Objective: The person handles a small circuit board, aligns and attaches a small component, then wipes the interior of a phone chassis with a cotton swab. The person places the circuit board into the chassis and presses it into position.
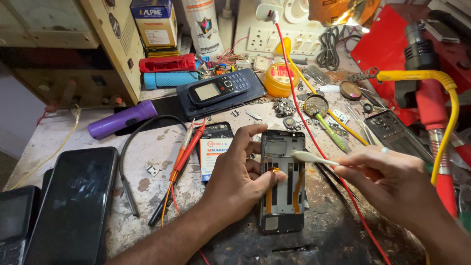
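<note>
The left hand [240,179] lies on an open phone [282,181] in the middle of the desk [147,147], with thumb and fingers pressing its edge. The right hand [392,179] pinches a white brush [311,157], its tip on the phone's top part. A battery [215,147] lies just left of the phone.

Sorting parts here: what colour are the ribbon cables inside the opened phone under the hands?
Orange, running lengthwise down the opened phone; the head view shows them best.
</note>
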